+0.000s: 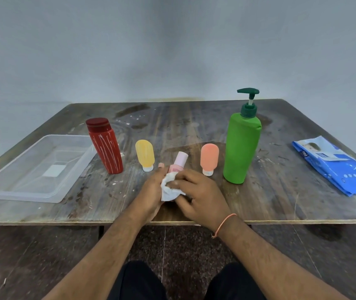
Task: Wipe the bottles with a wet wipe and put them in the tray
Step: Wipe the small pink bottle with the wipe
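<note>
At lower centre, left hand [151, 189] grips the pink bottle [178, 164]; right hand [196, 194] presses the wet wipe [169, 187] against it. Risk: moisture may loosen the grip, toppling 2 neighbouring bottles. Tray [19, 191] sits left.

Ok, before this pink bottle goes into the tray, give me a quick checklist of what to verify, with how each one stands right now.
1. Pink bottle held: ok, the left hand grips it from the left.
2. Wipe on the bottle: ok, the right hand presses it against the body.
3. Bottle wiped all over: cannot tell, the hands hide most of it.
4. Tray ready: ok, it sits at the table's left with nothing in it.
5. Path to the tray: not ok, the red bottle and yellow bottle stand in between, so lift over them.
6. Cap closed: ok, it appears seated.
</note>
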